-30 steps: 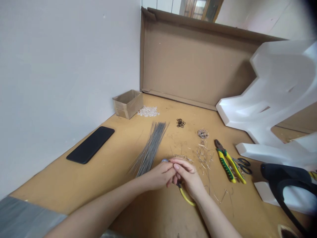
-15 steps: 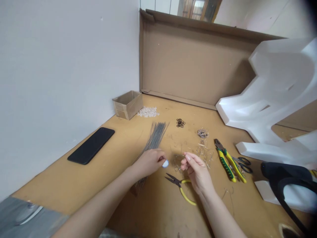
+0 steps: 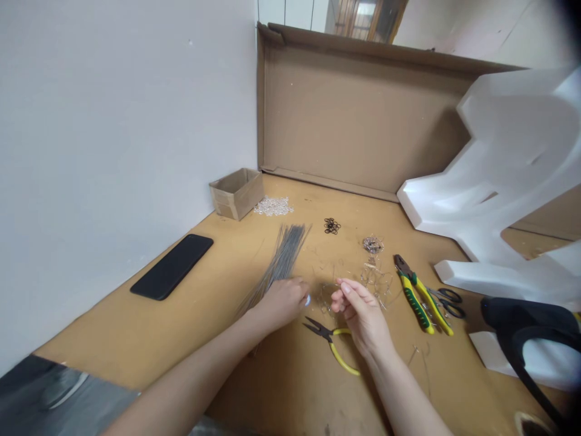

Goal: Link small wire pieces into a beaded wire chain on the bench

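My left hand [image 3: 285, 301] is closed, its fingers pinching a small round white-and-blue piece [image 3: 308, 300] that is mostly hidden behind them. Under that hand and forearm lies a bundle of thin grey wires [image 3: 287, 251]. To its right, my right hand [image 3: 358, 309] has thumb and forefinger pressed together; whatever is in the pinch is too fine to make out. Just below and between both hands, yellow-handled pliers [image 3: 324, 332] rest on the table with their jaws pointing left. Loose bent wire pieces [image 3: 376, 278] are scattered behind my right hand.
Farther back are a small cardboard box [image 3: 236, 195], a pile of clear small pieces [image 3: 275, 206], black rings [image 3: 332, 226] and a wire coil [image 3: 373, 244]. Green-yellow pliers [image 3: 416, 297] and scissors [image 3: 449, 301] lie right. A black phone [image 3: 172, 266] lies left; white foam [image 3: 503, 151] stands right.
My left hand has turned and shifted slightly right and down, so less of the round piece shows. My right hand has stayed nearly still.
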Tool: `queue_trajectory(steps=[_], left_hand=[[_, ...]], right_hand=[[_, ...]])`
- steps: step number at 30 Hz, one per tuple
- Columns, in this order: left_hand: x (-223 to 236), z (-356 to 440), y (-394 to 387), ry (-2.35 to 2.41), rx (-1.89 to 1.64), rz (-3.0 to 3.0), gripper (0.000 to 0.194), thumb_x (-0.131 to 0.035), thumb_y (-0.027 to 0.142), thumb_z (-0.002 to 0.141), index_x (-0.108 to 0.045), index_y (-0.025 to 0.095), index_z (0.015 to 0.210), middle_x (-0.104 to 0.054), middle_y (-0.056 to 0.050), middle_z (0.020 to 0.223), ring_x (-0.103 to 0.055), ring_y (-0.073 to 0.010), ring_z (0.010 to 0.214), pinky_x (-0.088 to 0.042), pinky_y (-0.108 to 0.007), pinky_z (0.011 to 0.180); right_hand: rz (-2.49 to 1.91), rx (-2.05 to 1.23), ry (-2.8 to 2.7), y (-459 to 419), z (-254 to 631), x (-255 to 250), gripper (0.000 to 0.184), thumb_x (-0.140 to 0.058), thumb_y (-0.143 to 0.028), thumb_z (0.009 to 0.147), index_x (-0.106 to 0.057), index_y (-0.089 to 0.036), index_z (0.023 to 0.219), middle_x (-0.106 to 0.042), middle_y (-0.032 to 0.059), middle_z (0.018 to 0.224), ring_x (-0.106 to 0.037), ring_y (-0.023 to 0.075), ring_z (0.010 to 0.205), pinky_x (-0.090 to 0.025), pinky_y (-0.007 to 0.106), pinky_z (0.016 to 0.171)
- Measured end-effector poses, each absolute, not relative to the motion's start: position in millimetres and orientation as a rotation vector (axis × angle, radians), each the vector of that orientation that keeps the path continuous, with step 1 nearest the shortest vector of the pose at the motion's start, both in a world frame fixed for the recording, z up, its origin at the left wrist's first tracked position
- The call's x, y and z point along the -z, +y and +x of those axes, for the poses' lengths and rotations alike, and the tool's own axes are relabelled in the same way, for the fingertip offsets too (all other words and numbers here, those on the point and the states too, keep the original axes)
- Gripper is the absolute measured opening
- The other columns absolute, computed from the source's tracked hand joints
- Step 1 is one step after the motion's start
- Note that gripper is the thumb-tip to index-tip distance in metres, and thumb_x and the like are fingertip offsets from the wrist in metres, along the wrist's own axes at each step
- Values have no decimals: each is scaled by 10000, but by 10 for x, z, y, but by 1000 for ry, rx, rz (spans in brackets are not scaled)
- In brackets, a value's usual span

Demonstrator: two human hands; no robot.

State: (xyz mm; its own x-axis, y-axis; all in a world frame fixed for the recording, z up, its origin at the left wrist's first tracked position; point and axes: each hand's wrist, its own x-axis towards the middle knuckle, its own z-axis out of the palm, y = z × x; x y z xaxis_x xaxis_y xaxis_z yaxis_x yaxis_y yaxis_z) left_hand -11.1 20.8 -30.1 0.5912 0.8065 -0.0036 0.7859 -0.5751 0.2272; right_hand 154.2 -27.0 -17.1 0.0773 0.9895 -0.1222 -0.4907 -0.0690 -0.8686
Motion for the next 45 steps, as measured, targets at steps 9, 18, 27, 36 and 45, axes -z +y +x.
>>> queue_trajectory(steps=[9,18,27,36,45], left_hand=[[305,-206,231,1197,-262,2509,196,-426,194,801,-615,177,751,-605,-45,793,-570,-161,718,-345,-236,590],[225,-253,251,1170,-409,2312,173,-461,227,784,-605,172,705,-558,-16,713,-497,-128,637,-322,-229,583],[202,-193,247,742,-710,1072,242,-635,356,706,-567,127,742,-410,64,501,-301,-40,453,-177,-182,441],[247,-136,220,584,-693,828,248,-689,324,658,-574,107,697,-426,45,576,-292,-18,452,-118,-186,416],[210,-146,211,524,-681,804,241,-659,313,692,-543,105,655,-398,52,560,-276,-14,440,-111,-189,420]], right_hand=[[-971,-1420,-760,-271,1523,190,209,-706,-318,686,-678,-166,827,-680,11,627,-584,93,493,-434,198,507],[-986,-1444,-793,-261,1518,234,209,-694,-326,701,-665,-162,827,-675,4,618,-581,84,478,-424,185,496],[-993,-1497,-957,-356,1420,222,224,-608,-391,776,-587,-171,818,-638,-10,537,-555,98,426,-400,190,447],[-1020,-1425,-1014,-384,1358,264,239,-600,-407,779,-578,-171,810,-643,-1,533,-553,110,422,-415,217,457],[-1039,-1290,-1103,-420,1340,319,186,-564,-362,818,-590,-179,844,-644,-6,560,-561,99,443,-432,212,481]])
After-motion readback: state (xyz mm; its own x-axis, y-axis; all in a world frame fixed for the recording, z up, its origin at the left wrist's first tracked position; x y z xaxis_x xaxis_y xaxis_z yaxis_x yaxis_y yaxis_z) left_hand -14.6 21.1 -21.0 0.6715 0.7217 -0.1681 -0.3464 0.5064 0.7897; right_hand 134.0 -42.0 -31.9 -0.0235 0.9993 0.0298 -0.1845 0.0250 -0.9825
